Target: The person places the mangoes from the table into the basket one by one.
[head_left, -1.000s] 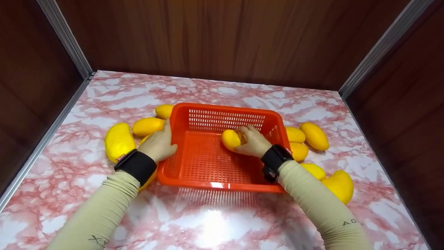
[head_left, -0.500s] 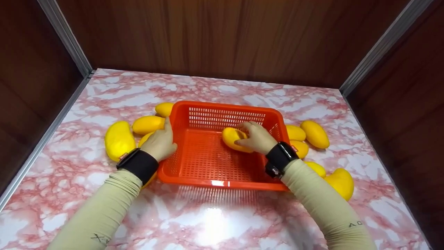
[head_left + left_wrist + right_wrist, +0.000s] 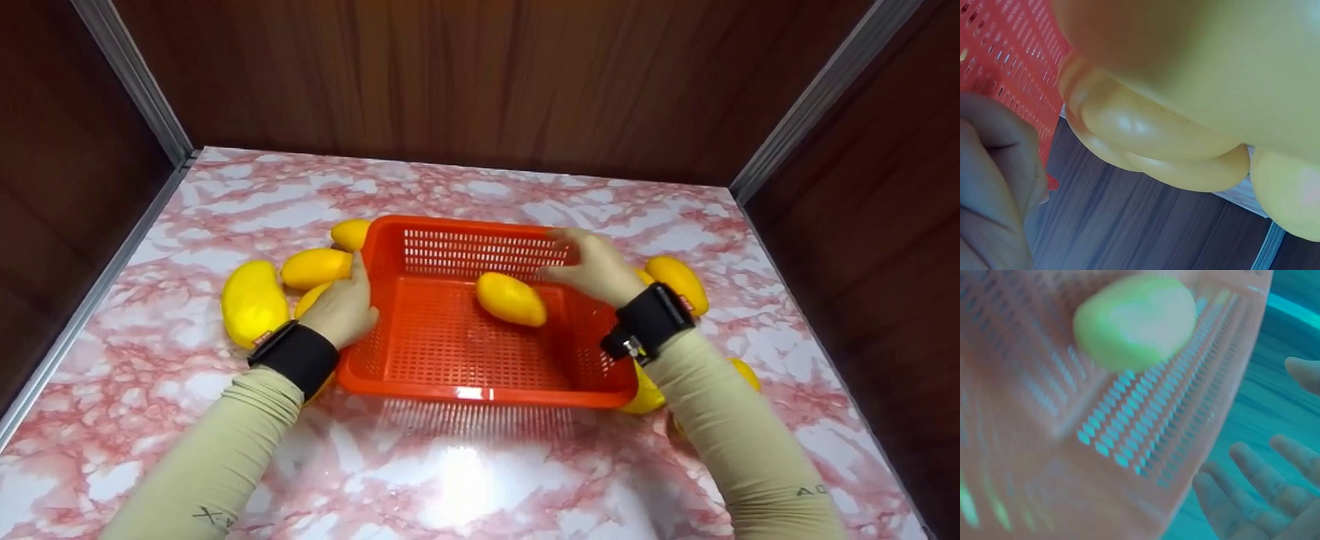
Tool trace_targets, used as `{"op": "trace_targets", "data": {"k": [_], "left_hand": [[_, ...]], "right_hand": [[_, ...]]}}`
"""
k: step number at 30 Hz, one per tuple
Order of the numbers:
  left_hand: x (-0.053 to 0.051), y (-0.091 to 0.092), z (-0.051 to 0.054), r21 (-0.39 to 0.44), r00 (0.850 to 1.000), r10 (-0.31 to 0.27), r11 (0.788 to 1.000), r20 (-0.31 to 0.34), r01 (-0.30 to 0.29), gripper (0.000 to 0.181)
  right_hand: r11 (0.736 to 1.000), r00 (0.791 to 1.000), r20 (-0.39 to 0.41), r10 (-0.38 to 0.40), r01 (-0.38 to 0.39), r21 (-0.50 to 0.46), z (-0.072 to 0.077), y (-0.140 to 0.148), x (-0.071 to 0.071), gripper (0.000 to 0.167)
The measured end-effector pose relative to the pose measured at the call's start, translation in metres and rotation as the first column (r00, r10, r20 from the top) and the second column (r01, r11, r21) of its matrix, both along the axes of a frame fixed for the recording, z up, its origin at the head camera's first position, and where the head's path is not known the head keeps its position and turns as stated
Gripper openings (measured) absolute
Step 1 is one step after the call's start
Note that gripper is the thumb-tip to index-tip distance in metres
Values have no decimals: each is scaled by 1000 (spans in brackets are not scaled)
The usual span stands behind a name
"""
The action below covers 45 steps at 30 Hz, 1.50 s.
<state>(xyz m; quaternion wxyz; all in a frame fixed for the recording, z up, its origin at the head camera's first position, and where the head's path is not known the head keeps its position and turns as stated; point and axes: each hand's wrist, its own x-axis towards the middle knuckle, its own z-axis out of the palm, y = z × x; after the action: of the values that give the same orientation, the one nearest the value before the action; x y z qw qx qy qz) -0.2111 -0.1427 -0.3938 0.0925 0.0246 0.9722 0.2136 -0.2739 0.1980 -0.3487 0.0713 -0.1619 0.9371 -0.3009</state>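
The right hand (image 3: 592,270) hovers right of centre in the head view, over the basket's upper right corner, fingers and thumb spread apart and holding nothing. Just to its lower left, a mango (image 3: 511,299) lies on the floor of the basket (image 3: 480,397). The left hand (image 3: 341,309) grips the basket's left rim, thumb inside. The basket sits mid-frame on the tabletop (image 3: 112,409).

More mangoes (image 3: 255,304) crowd its left side, some partly covered by the left hand and its wristband (image 3: 295,360). On the right, one shows mostly, toward the upper right; the right hand and sleeve (image 3: 742,435) block much of the others. In the left wrist view, a blurred yellow shape (image 3: 1230,67) fills the upper right, hiding part of the mangoes beyond. A dark wooden wall (image 3: 465,82) spans the top of the head view.
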Motion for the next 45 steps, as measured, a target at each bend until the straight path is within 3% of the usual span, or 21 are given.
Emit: {"op": "trace_targets", "data": {"k": [7, 15, 29, 38, 45], "left_hand": [[0, 0, 1, -15, 1000, 5, 1000, 24, -5, 89], [-1, 1, 1, -27, 1000, 9, 1000, 26, -8, 88], [-2, 2, -1, -27, 1000, 17, 1000, 5, -17, 87], [-3, 2, -2, -22, 1000, 15, 1000, -1, -15, 87], [-3, 2, -2, -22, 1000, 18, 1000, 8, -17, 87]], "right_hand": [[999, 999, 19, -50, 50, -2, 15, 18, -1, 67], [991, 991, 17, -131, 131, 26, 19, 40, -5, 66], [977, 982, -52, -184, 188, 99, 8, 85, -13, 68], [947, 966, -67, -248, 257, 196, -3, 110, -19, 68], [923, 964, -64, -257, 264, 281, -16, 133, -22, 68]]}}
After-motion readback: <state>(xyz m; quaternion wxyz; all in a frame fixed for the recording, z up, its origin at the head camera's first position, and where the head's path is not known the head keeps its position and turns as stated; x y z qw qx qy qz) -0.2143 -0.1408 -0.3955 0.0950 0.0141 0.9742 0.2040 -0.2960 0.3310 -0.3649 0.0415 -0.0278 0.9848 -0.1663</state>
